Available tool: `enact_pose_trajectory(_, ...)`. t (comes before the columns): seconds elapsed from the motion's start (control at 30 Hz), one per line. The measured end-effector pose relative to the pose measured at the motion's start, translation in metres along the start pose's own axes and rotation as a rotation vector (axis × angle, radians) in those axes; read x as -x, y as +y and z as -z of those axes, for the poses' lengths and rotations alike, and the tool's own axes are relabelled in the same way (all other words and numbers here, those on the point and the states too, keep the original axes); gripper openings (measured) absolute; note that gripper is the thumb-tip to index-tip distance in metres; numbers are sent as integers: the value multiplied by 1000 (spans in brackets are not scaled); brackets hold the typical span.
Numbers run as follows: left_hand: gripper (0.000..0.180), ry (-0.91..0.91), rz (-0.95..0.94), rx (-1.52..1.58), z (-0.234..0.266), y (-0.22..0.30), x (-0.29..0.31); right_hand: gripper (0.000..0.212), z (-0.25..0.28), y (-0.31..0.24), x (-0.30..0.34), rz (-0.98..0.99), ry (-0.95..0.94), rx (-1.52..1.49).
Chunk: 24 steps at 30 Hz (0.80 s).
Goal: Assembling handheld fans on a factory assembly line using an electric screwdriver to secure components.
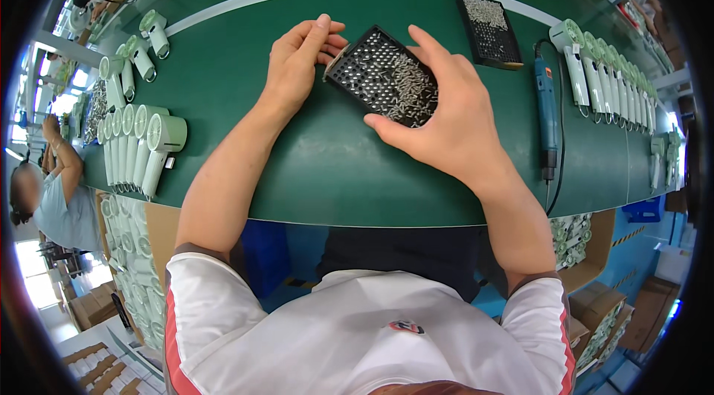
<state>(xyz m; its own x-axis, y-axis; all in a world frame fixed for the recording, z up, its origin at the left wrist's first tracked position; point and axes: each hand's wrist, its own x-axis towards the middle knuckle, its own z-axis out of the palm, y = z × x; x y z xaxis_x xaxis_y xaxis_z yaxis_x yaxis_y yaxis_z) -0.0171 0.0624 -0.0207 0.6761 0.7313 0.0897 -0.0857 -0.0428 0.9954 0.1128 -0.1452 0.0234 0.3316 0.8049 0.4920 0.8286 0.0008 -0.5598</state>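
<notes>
A black perforated tray is tilted above the green bench, with many small silver screws heaped toward its right end. My right hand grips that right end, thumb along the near edge and fingers around the far side. Beside the tray's left end is my left hand, its fingers apart and slightly bent. Its fingertips are close to the tray's edge; whether they touch it I cannot tell. A second black tray with screws lies farther back on the right.
A blue electric screwdriver with a cable lies to the right. Pale green handheld fans stand in rows at the right and left. Cartons of fan parts sit below the bench. A person is at the far left.
</notes>
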Motion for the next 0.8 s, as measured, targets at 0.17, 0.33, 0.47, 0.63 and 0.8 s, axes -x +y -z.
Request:
enact_pose_trajectory(0.17,48,-12,2,19,1,-2,0,99,-1,1,-1,-2,0,10)
enact_pose_trajectory(0.33,48,-23,-7,19,1,-3,0,98,-1,3,-3,-40,3,61)
enact_pose_trajectory(0.47,48,-4,-2,-26,1,0,2,97,-2,2,-2,0,4,9)
enact_pose_trajectory(0.63,48,-28,33,-65,1,5,3,97,-2,-4,0,11,-4,-19)
enact_pose_trajectory(0.8,49,-28,21,-39,0,4,2,97,-2,0,-2,2,-1,16)
